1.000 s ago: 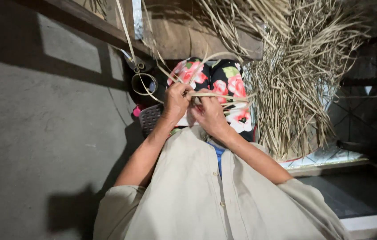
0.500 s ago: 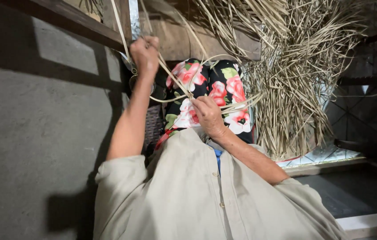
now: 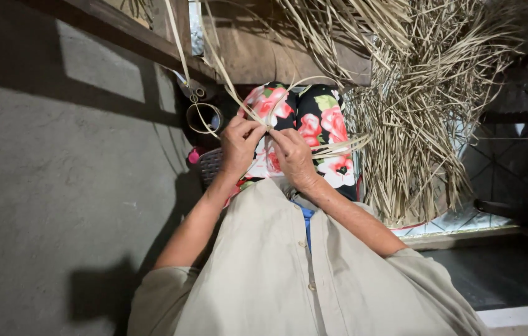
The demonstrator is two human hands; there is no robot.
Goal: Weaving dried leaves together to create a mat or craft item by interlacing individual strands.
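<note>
My left hand (image 3: pixel 239 144) and my right hand (image 3: pixel 291 155) meet in front of me over my lap, which is covered by black cloth with red flowers (image 3: pixel 320 121). Both hands pinch thin pale reed strips (image 3: pixel 226 78) where these cross between the fingertips. Long strips run up and away from the left hand toward the top of the view. A looped strip (image 3: pixel 332 148) curves out to the right of my right hand.
A large pile of dry reed strips (image 3: pixel 426 118) lies to the right of my lap. A wooden beam (image 3: pixel 121 34) runs along the top left. A coiled strip roll (image 3: pixel 203 117) and a small woven basket (image 3: pixel 209 167) sit left of my knees, on the grey concrete floor (image 3: pixel 58 199).
My left hand, raised high half a second ago pulling a strip upward, has come back down to meet my right hand at the lap. The right hand stayed in place.
</note>
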